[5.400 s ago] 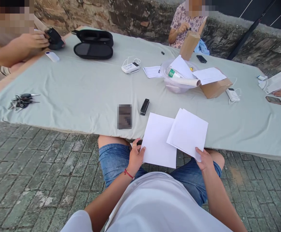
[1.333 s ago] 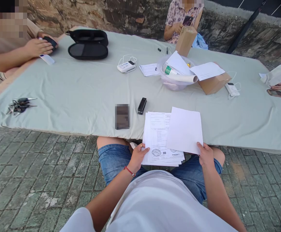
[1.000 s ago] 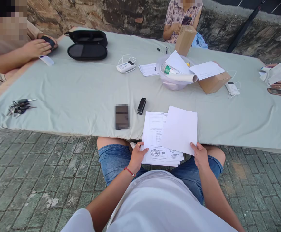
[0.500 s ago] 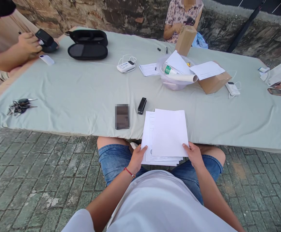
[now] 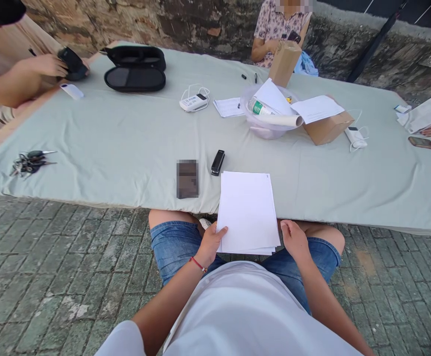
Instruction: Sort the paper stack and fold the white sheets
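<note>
My left hand (image 5: 211, 241) grips a stack of white papers (image 5: 248, 210) by its lower left edge, thumb on top and fingers hidden beneath. The upper part of the stack reaches over the table's front edge; the lower part hangs above my lap. The top sheet looks blank apart from a small mark in its upper right corner. Just right of the stack, with a narrow gap, my right hand (image 5: 295, 240) is loosely closed, with no paper visible in it. A black stapler (image 5: 218, 162) lies beyond the stack's upper left corner.
Left of the stapler is a dark blurred object (image 5: 188, 179); keys (image 5: 32, 163) lie farther left. A clear bowl (image 5: 265, 129) holds papers and a bottle, beside a cardboard box (image 5: 328, 127). An open black case (image 5: 136, 79) stands at the back. Other people sit around the cloth-covered table (image 5: 119, 143).
The offset top sheet at the right now lies in line with the stack, covering the printed sheets. My right hand has come off the paper and its fingers have curled in.
</note>
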Motion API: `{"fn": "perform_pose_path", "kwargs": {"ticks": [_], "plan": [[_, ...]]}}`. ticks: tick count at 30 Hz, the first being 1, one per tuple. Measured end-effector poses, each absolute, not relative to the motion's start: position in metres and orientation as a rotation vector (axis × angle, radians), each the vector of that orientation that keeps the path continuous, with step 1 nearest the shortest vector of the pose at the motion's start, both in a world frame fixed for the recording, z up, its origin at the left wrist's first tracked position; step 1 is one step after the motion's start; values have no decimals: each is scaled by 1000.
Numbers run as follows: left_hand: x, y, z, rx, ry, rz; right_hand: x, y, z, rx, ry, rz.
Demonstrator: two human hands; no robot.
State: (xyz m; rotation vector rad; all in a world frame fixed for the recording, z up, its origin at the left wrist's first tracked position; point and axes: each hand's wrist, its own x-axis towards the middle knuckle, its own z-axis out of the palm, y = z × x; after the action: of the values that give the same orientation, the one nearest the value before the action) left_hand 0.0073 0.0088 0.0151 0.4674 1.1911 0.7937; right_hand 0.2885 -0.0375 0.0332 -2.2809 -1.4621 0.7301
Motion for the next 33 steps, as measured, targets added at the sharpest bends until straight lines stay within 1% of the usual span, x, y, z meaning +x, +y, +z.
{"fn": "perform_pose_path", "kwargs": {"ticks": [5, 9, 11, 18, 24, 28, 33], "plan": [[9, 7, 15, 463, 1177, 767, 283, -40, 23, -2142, -1383, 1020], [7, 6, 15, 493, 1221, 763, 272, -49, 21, -2023, -1475, 1280], [6, 5, 14, 509, 1236, 763, 273, -52, 21, -1969, -1434, 1423], [5, 4, 13, 538, 1093, 646, 290, -31, 6, -1561, -587, 1655], [3, 19, 17, 556, 1009, 527, 286, -12, -7, -1333, -357, 1857], [3, 41, 17, 429, 934, 517, 278, -10, -8, -1333, -451, 1896], [13, 50, 21, 377, 927, 531, 280, -5, 5, -1453, -671, 1721]]}}
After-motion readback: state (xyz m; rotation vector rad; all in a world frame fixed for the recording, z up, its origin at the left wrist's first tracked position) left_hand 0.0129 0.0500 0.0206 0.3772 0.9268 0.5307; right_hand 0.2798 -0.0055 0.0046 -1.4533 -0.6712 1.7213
